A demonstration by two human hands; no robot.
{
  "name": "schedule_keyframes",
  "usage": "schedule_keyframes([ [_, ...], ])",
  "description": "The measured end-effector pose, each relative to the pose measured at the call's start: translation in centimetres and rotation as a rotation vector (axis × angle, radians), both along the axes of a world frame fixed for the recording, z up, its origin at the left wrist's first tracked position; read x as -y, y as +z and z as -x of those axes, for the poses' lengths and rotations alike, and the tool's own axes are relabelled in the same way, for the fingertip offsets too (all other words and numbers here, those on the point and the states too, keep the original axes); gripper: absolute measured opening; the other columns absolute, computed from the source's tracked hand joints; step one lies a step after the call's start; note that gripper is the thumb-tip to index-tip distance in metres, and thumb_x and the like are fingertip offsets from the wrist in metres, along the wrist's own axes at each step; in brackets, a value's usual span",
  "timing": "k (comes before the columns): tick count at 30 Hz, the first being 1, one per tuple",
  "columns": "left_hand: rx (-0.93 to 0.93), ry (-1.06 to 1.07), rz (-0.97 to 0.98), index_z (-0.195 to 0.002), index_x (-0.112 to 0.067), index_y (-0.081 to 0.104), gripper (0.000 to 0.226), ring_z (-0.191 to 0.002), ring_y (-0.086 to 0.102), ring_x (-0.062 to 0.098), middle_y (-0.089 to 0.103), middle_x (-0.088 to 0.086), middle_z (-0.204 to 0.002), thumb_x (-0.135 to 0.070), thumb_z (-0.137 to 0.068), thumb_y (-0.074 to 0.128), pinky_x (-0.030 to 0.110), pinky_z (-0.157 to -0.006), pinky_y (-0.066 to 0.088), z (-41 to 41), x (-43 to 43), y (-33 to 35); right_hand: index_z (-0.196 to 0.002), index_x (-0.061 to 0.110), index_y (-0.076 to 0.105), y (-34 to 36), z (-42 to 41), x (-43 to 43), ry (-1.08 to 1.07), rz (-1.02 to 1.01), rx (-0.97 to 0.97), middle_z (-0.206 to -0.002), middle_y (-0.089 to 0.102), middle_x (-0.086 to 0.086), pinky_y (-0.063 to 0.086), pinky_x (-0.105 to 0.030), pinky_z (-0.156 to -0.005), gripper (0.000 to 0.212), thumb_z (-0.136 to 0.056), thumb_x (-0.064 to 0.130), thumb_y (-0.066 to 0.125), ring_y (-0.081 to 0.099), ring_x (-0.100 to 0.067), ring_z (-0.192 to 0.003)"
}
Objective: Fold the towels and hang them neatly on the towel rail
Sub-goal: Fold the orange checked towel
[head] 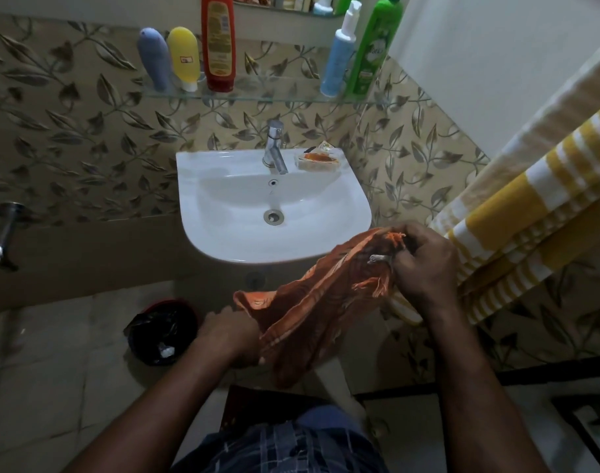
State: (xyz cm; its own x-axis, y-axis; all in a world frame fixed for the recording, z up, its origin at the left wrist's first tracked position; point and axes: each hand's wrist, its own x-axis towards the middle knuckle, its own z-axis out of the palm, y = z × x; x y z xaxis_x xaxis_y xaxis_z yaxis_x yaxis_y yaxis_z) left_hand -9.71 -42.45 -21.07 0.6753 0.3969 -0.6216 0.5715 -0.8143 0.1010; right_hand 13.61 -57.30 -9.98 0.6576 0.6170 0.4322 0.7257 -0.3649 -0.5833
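An orange striped towel (312,308) with frayed fringe is stretched between both hands in front of the sink. My right hand (425,264) grips its upper fringed end, close to a small metal piece of the towel rail (379,258) that pokes out beside my fingers. Lower down, my left hand (232,332) holds the towel's bottom end, fingers curled into the cloth. A yellow and white striped towel (517,213) hangs in folds along the right wall, just behind my right hand. Most of the rail is hidden by the towels.
A white sink (223,240) with a chrome tap (274,148) and a soap dish (320,158) is ahead. A glass shelf (257,95) above carries several bottles. A dark bin (162,331) stands on the floor at the left, and a wall tap (5,233) juts out at the far left.
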Motion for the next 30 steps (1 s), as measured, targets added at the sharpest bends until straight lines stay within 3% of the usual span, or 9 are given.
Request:
schedule_keyframes([
  [3,0.074,0.029,-0.034,-0.141,-0.028,0.058,0.063,-0.130,0.053,0.035,0.056,0.007,-0.142,-0.060,-0.088,0.070,0.050,-0.105,0.045,-1.8,-0.2,0.7,-0.098,0.013,0.080,0.0,-0.5,-0.4,0.077,0.022,-0.009,-0.085,0.074,0.006,0.043,-0.003,-0.071,0.039,-0.075,-0.013,0.062,0.066,-0.005,-0.077],
  [5,0.396,0.076,0.002,-0.130,-0.032,0.065,0.050,-0.124,0.056,0.030,0.059,0.002,-0.128,-0.061,-0.089,0.063,0.045,-0.100,0.050,-4.2,-0.3,2.2,-0.097,0.012,0.080,-0.1,-1.1,-0.7,0.147,0.032,-0.012,-0.085,0.072,0.008,0.043,-0.004,-0.070,0.038,-0.075,-0.014,0.063,0.064,-0.002,-0.076],
  [8,0.930,0.313,0.273,-0.119,-0.030,0.068,0.035,-0.110,0.061,0.018,0.063,-0.006,-0.115,-0.049,-0.090,0.072,0.037,-0.092,0.052,-8.3,0.2,5.0,-0.096,0.012,0.080,-0.1,-2.2,-1.1,0.245,0.032,-0.018,-0.087,0.075,0.006,0.054,-0.018,-0.072,0.038,-0.074,-0.015,0.065,0.069,-0.006,-0.081],
  [10,1.082,0.348,0.306,-0.117,-0.026,0.068,0.031,-0.108,0.061,0.013,0.064,-0.007,-0.116,-0.042,-0.091,0.075,0.032,-0.089,0.052,-10.7,0.7,6.1,-0.094,0.010,0.080,0.1,-2.8,-1.3,0.300,0.023,-0.033,-0.085,0.074,0.009,0.053,-0.016,-0.070,0.038,-0.073,-0.018,0.065,0.070,-0.001,-0.082],
  [12,1.136,0.283,0.221,-0.116,-0.022,0.069,0.031,-0.115,0.058,0.015,0.063,-0.006,-0.122,-0.040,-0.091,0.074,0.031,-0.094,0.049,-12.6,1.0,6.4,-0.092,0.009,0.080,0.3,-3.7,-1.6,0.346,0.018,-0.028,-0.083,0.070,0.015,0.045,-0.005,-0.069,0.038,-0.072,-0.021,0.066,0.067,0.009,-0.081],
  [18,1.061,0.204,0.277,-0.117,-0.022,0.079,0.031,-0.112,0.063,0.013,0.074,-0.004,-0.121,-0.044,-0.098,0.067,0.039,-0.095,0.052,-15.0,0.5,6.1,-0.093,0.009,0.080,0.1,-6.8,-1.7,0.396,-0.026,-0.069,-0.086,0.074,0.010,0.044,-0.005,-0.072,0.040,-0.072,-0.022,0.064,0.067,0.008,-0.083],
  [23,0.988,0.278,0.543,-0.112,-0.028,0.083,0.031,-0.125,0.062,0.004,0.067,-0.018,-0.139,-0.046,-0.096,0.065,0.039,-0.108,0.049,-15.5,-0.5,6.6,-0.093,0.013,0.078,0.0,-8.9,-1.4,0.532,-0.041,-0.142,-0.091,0.078,0.004,0.059,-0.029,-0.076,0.044,-0.073,-0.023,0.062,0.075,-0.012,-0.088],
  [27,1.057,0.428,0.783,-0.095,-0.019,0.083,0.026,-0.100,0.074,0.016,0.079,-0.006,-0.103,-0.043,-0.088,0.077,0.044,-0.096,0.053,-15.5,-0.6,6.6,-0.094,0.011,0.078,-0.3,-9.8,-1.9,0.588,-0.069,-0.214,-0.093,0.078,0.002,0.061,-0.037,-0.077,0.045,-0.075,-0.025,0.060,0.076,-0.018,-0.090],
  [30,1.101,0.584,0.908,-0.069,-0.010,0.062,0.039,-0.071,0.058,0.021,0.059,0.008,-0.072,-0.042,-0.076,0.084,0.037,-0.073,0.043,-15.4,-0.7,6.3,-0.095,0.014,0.078,-0.3,-9.9,-2.4,0.603,-0.057,-0.197,-0.094,0.078,0.005,0.061,-0.035,-0.076,0.043,-0.073,-0.017,0.058,0.075,-0.014,-0.089],
])
